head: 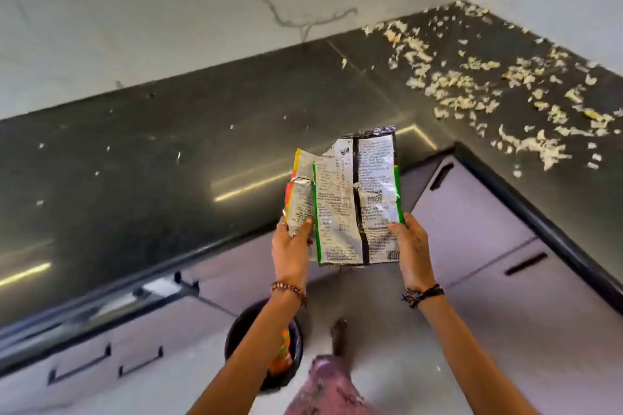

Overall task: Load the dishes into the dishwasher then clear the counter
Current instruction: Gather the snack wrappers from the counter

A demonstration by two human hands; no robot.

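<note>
Two flattened, empty foil snack wrappers are held up in front of the dark counter's inner corner. My left hand (291, 248) pinches the smaller wrapper (300, 199) with the yellow and orange edge. My right hand (409, 246) pinches the bottom right corner of the larger silver wrapper (357, 199) with green edges and printed text. The two wrappers overlap in the middle. Pale food scraps (472, 84) lie scattered thickly over the right arm of the black L-shaped counter (151, 178). A few small crumbs dot the left stretch.
A black bin (242, 323) with orange waste inside stands on the pale floor below my left forearm. White cabinet drawers with black handles (526, 263) run under both counter arms. A marble wall backs the counter. My foot shows on the floor.
</note>
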